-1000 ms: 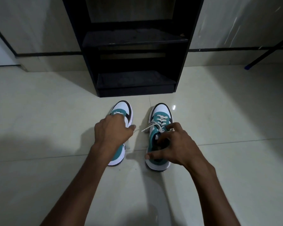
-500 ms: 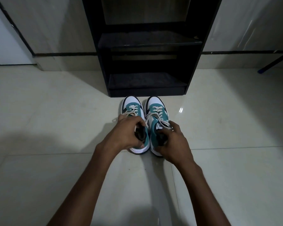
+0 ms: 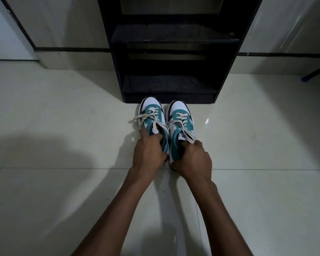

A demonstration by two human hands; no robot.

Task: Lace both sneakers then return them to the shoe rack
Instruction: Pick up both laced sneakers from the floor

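Sneakers: left hand (image 3: 148,156) grips left sneaker (image 3: 152,119) & right hand (image 3: 193,159) grips right sneaker (image 3: 181,124) by shoe rack (image 3: 227,71); loose laces (image 3: 137,120) may snag.

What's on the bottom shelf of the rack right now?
Nothing shows on the bottom shelf of the shoe rack; only its dark surface is visible. Its back is in shadow. Both sneakers are in front of it.

Looks like a home entryway or hall: glossy pale floor tiles (image 3: 63,126), tiled wall (image 3: 72,23) with a dark trim line, and a black open shoe rack (image 3: 174,39) standing against it, sneakers (image 3: 166,119) before it.
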